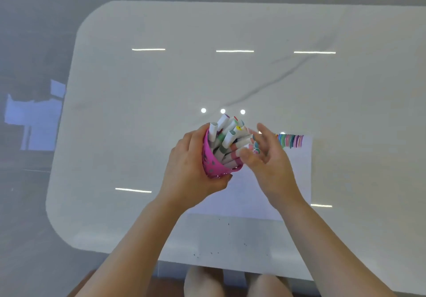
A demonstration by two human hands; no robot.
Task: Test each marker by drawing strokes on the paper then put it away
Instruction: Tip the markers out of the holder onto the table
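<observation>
Around the pink cup [213,165] the left hand [191,165] is wrapped, fingers behind its wall and thumb curled under its base, holding it lifted and tipped so that its mouth faces the right hand [269,156]. Crowded inside the cup are the markers [228,137], white barrels with coloured bands and cap ends fanning out of the rim. Just beside those cap ends, the right hand's fingers [247,152] are loosely spread and slightly bent, their tips touching the lowest markers, while the thumb stands up and well apart from them. Nothing seems to be pinched.

Beneath the cup and reaching out past the right hand lies the paper [251,195], flat on the desk [138,112]. A row of coloured strokes [291,140] runs along its far edge, beyond the right hand from the cup, so a good many markers look tested already.

My reading is that this is the moment between markers: either one is being settled in among the rest, or one is being chosen. If a marker remains untried, the next move calls for the thumb to close against a finger on a single barrel, then draw it straight along the cup's tilt so its neighbours do not slide out. The left hand should keep the cup steady meanwhile.
</observation>
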